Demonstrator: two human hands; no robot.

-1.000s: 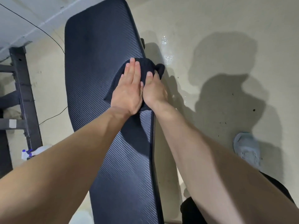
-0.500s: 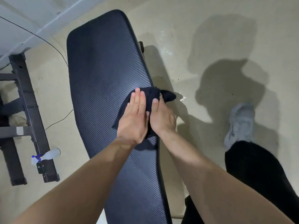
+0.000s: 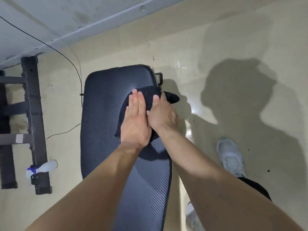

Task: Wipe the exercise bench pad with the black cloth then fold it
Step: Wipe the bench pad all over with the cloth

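Observation:
A long dark bench pad (image 3: 103,117) with a ribbed carbon-weave surface runs from the bottom of the view up to its rounded far end. A black cloth (image 3: 148,95) lies bunched on the pad's right side near that end, one corner hanging over the right edge. My left hand (image 3: 136,120) presses flat on the cloth, fingers together and pointing away. My right hand (image 3: 162,115) lies beside it at the pad's right edge, thumb on top and fingers curled over the cloth's side.
A dark metal rack (image 3: 33,124) stands on the floor at the left, with a spray bottle (image 3: 42,168) lying at its foot. A thin cable (image 3: 78,69) runs across the beige floor. My grey shoes (image 3: 230,155) stand right of the bench.
Both hands slid the cloth along the pad's right edge toward me, then back out near the far end. The camera has pulled back, so the pad's far end now shows.

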